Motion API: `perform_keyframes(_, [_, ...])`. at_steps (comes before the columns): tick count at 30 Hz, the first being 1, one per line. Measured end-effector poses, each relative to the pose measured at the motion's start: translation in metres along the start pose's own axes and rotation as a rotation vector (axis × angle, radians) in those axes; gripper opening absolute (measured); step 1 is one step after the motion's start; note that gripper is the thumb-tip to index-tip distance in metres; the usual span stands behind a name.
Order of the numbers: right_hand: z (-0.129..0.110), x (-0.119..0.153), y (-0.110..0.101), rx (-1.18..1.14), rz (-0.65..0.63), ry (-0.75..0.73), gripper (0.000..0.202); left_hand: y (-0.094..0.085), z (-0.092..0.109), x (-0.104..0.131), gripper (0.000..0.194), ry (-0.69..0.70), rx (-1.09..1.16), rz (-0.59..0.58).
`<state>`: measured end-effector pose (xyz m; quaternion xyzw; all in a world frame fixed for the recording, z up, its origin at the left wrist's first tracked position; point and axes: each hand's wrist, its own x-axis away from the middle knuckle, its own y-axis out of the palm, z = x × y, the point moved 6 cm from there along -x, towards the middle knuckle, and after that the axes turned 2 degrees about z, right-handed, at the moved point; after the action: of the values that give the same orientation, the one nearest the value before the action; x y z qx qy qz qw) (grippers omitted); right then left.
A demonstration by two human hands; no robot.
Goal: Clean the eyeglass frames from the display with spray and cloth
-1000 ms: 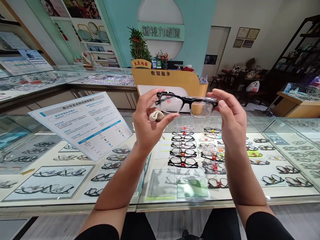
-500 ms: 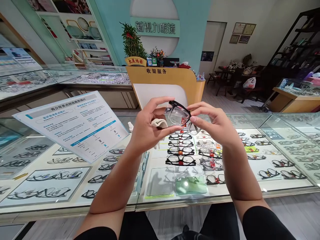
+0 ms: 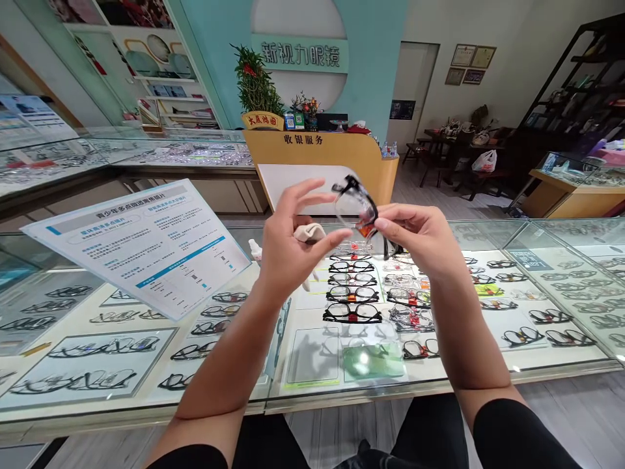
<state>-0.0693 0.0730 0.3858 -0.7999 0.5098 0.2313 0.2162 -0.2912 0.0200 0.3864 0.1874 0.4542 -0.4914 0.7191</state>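
Black-framed eyeglasses (image 3: 359,198) are held up above the glass counter, blurred by motion and tilted. My right hand (image 3: 415,238) pinches them between thumb and fingers near the middle of the frame. Beside the glasses, my left hand (image 3: 293,241) has its thumb and upper fingers spread apart, not touching the frame. A folded cream cloth (image 3: 310,232) is tucked in that palm, gripped by the lower fingers, which are mostly hidden. Rows of eyeglasses (image 3: 352,295) lie under the counter glass below my hands.
The glass display counter (image 3: 312,391) spans the front. A printed sheet (image 3: 141,241) stands on its left side, with a small white bottle (image 3: 254,249) near the sheet's right corner. A cash desk (image 3: 312,153) with a plant (image 3: 256,81) stands behind.
My left fingers have let go of the glasses and opened, keeping the cloth in the palm. My right hand has turned the glasses to a steeper tilt.
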Motion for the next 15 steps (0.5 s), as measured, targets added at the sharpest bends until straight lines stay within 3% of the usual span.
perform_keyframes(2, [0.000,0.001,-0.004,0.117,0.180,-0.084,0.020,0.004,0.003,0.004,0.039,0.013,-0.067,0.128])
perform_keyframes(6, [-0.004,0.009,0.009,0.349,0.336,-0.242,0.013,0.025,0.008,0.010,0.023,-0.072,-0.005,0.085])
perform_keyframes(10, [-0.007,0.017,0.027,0.536,0.353,-0.350,0.010,0.032,0.001,0.013,0.031,-0.279,0.124,0.091])
perform_keyframes(15, [0.000,0.022,0.032,0.626,0.351,-0.317,0.020,0.044,-0.021,0.022,0.042,-0.465,0.209,0.175])
